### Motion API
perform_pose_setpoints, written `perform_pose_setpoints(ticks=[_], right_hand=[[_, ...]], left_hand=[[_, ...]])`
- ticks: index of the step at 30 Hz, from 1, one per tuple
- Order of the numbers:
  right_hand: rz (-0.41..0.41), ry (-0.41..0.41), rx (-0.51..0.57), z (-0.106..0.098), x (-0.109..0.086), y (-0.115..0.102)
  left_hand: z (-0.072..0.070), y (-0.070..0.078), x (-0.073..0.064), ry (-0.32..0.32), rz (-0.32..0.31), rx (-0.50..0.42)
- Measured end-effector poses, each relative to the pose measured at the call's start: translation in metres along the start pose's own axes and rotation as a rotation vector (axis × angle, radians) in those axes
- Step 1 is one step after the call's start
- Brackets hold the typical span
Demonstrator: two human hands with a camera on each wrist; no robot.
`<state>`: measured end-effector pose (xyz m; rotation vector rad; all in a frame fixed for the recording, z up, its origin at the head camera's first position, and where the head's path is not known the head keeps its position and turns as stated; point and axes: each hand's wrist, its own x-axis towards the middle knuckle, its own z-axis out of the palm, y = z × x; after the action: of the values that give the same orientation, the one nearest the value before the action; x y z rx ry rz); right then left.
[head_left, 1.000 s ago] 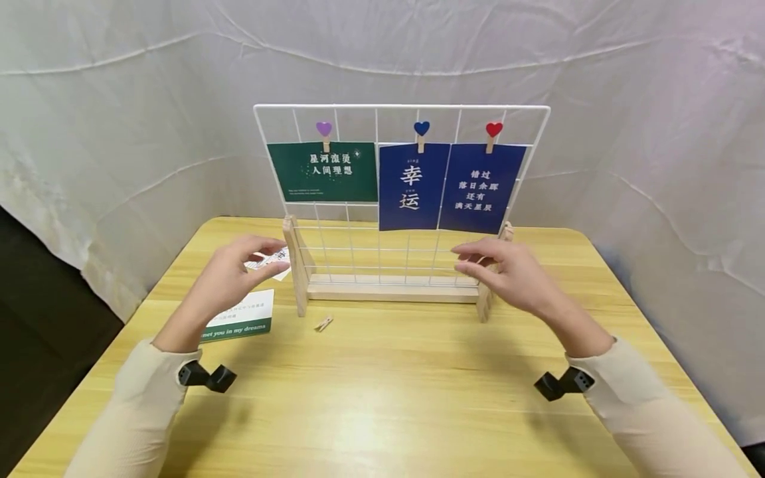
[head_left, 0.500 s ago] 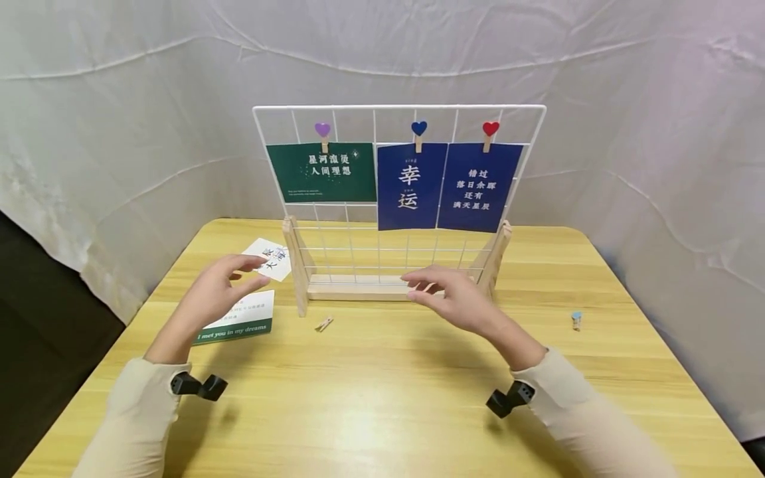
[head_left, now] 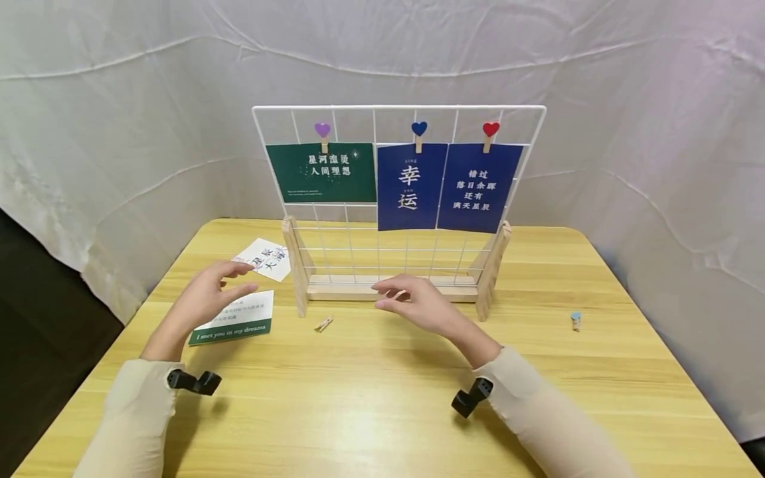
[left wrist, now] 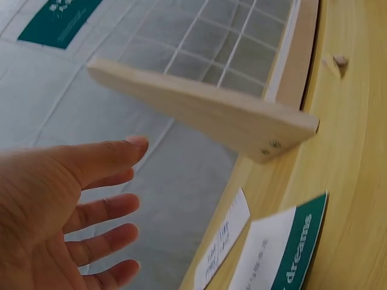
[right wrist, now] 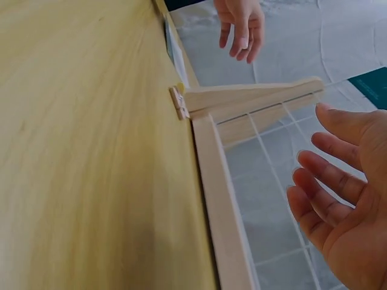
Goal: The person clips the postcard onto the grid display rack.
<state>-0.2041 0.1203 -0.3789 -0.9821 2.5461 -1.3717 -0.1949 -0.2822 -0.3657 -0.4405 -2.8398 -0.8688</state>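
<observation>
My left hand [head_left: 206, 299] hovers over the green-and-white card [head_left: 232, 320] on the table's left, its fingers parted and holding nothing. Just beyond the fingertips lies a white card with dark writing [head_left: 271, 262]. My right hand [head_left: 421, 305] is in the air before the rack's wooden base [head_left: 358, 291], fingers relaxed and nothing in them. Between the hands a small wooden clothespin [head_left: 323, 324] lies on the table. On the white wire grid rack [head_left: 346, 249] hang a green card [head_left: 323, 182] and two blue cards [head_left: 412, 216], each under a heart-topped clothespin.
A clothespin with a blue top [head_left: 576, 321] lies on the right side of the wooden table [head_left: 370, 411]. The rack's wooden side supports [head_left: 297, 265] stand upright near the table's back. Pale curtain [head_left: 149, 133] hangs behind and around the table.
My right hand has moved left and a little toward me, away from the rack's right support, revealing the blue-topped clothespin. My left hand has drawn slightly back and left, uncovering more of both loose cards.
</observation>
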Motion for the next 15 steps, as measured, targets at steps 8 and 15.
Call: perform_pose_setpoints(ticks=[8, 15], right_hand=[[0.020, -0.039, 0.030, 0.026, 0.017, 0.006], [-0.009, -0.062, 0.068, 0.045, 0.029, 0.009]], left_hand=[[0.002, -0.024, 0.003, -0.085, -0.048, 0.003], [0.000, -0.040, 0.002, -0.122, -0.066, -0.015]])
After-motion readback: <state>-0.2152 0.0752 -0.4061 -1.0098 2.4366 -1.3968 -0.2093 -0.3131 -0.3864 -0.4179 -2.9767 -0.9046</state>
